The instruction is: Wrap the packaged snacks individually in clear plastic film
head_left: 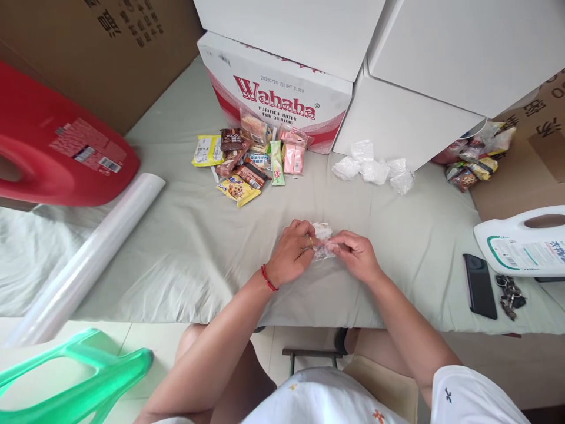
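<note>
On the cloth in front of me lies a small packet in crinkled clear plastic [323,253], with whitish contents that I cannot make out. From its left side my left hand [291,252], with a ring and a red cord bracelet, presses on it, fingers curled and closed at the plastic. The fingertips of my right hand [356,254] pinch the plastic's right edge. Both hands rest low over the cloth, almost meeting. Beyond them to the right sits a group of white, crumpled plastic-wrapped packets [374,171].
A pile of snack packets [251,156] lies before a Wahaha carton [278,94]. At left are a roll of clear film [95,253], a red jug [66,141] and a green plastic stool [88,371]. A phone [480,285], keys [511,296] and a white bottle [525,244] occupy the right.
</note>
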Demonstrator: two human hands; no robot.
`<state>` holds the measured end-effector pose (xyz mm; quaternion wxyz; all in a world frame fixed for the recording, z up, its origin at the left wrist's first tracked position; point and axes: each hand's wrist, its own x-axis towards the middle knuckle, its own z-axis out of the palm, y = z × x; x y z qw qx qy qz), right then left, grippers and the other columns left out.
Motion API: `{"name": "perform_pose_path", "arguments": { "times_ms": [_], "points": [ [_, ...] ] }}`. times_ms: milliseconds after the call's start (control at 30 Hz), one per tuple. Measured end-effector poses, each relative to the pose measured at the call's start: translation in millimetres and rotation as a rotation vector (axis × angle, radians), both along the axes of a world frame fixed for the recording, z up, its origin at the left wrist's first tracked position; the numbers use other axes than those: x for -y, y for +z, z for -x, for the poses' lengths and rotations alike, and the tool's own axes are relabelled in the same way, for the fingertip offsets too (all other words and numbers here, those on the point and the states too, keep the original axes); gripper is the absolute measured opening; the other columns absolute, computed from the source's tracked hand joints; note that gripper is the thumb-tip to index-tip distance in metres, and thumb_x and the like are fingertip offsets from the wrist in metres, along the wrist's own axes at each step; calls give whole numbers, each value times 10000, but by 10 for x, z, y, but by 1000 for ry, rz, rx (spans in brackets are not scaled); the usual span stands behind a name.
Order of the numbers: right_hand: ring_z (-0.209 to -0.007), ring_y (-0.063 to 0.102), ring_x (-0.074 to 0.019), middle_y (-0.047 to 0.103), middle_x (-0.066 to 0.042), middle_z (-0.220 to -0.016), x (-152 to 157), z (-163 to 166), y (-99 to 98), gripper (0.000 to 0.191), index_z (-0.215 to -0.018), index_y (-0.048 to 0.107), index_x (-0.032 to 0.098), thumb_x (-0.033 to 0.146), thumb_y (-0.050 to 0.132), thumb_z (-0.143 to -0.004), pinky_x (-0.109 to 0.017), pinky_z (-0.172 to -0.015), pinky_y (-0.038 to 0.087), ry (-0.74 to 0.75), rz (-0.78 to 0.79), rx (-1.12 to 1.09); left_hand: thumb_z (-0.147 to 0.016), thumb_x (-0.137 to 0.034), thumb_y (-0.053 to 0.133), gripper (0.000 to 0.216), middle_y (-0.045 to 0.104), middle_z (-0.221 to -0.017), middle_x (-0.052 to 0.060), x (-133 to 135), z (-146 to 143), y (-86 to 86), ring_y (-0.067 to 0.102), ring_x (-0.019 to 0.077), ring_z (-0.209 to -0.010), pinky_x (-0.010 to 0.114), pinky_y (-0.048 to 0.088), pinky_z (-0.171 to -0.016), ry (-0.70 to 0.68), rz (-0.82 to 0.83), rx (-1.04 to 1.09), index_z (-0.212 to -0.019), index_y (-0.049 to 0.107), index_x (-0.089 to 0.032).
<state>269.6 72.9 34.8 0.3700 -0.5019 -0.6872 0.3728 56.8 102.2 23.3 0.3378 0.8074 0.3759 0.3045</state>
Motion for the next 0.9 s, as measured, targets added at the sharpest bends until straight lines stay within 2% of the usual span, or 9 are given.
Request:
{"name": "perform_pose_path", "arguments": {
  "times_ms": [100, 200, 300, 467, 567, 633, 733, 800, 900],
  "points": [
    [-635, 513, -141, 607, 0, -728, -131, 88, -40, 258, -827, 714, 223, 472, 693, -891, -269, -582, 426, -138, 139, -64, -842, -176, 507, 291, 612, -1001, 80, -1, 28, 39, 537, 245, -1003, 444, 458, -904, -22, 12, -23, -940, 777, -222],
    [-617, 488, -134, 584, 10, -702, -159, 174, -76, 309, -815, 675, 211, 515, 678, -872, -255, -570, 399, -211, 253, -108, -880, -387, 614, 240, 614, -1043, 89, 59, -5, 24, 560, 257, -1024, 469, 461, -958, 20, 2, -31, -963, 757, -213],
    [-593, 457, -125, 554, 24, -679, -137, 242, -84, 321, -807, 653, 209, 523, 658, -874, -250, -568, 379, -255, 288, -112, -808, -488, 742, 357, 614, -1108, 109, 155, -96, -67, 588, 279, -1082, 475, 476, -986, 194, 20, 22, -1016, 748, -198],
    [-606, 461, -122, 577, 22, -733, -97, 315, -124, 312, -850, 632, 214, 524, 671, -861, -250, -577, 389, -255, 267, -105, -931, -321, 611, 166, 664, -1017, 82, 227, -222, -186, 643, 220, -981, 384, 525, -894, 491, 121, 167, -910, 728, -204],
    [-599, 466, -115, 607, 9, -868, -102, 322, -171, 444, -1080, 598, 224, 543, 732, -801, -259, -579, 426, -377, 275, -78, -872, -335, 668, 158, 657, -999, 107, 200, -262, -153, 597, 289, -1029, 461, 495, -929, 679, 62, 16, -912, 703, -186],
    [-622, 492, -125, 626, -24, -959, -126, 315, -191, 572, -1185, 584, 212, 575, 744, -773, -277, -601, 453, -445, 285, 3, -837, -357, 691, 286, 635, -1132, 161, 177, -288, -126, 552, 357, -1133, 536, 460, -969, 776, 53, -109, -1035, 684, -151],
    [-710, 554, -167, 656, -52, -933, -175, 320, -188, 484, -1078, 673, 192, 603, 670, -822, -302, -659, 474, -376, 317, 70, -904, -338, 592, 313, 574, -1322, 214, 150, -321, -128, 452, 416, -1312, 604, 392, -1043, 725, 74, -200, -1132, 659, -134],
    [-740, 577, -180, 669, -46, -895, -195, 346, -167, 435, -1018, 692, 200, 594, 643, -842, -305, -672, 482, -322, 356, -59, -942, -318, 534, 266, 574, -1333, 211, 139, -328, -149, 408, 409, -1370, 604, 346, -1093, 666, 57, -160, -1101, 659, -146],
    [-730, 585, -172, 674, -26, -903, -180, 422, -122, 439, -1068, 655, 233, 569, 711, -792, -289, -643, 486, -346, 402, -325, -975, -361, 513, 247, 637, -1172, 157, 122, -315, -161, 552, 306, -1201, 475, 430, -1031, 612, 79, 92, -1109, 595, -170]
  ]
}}
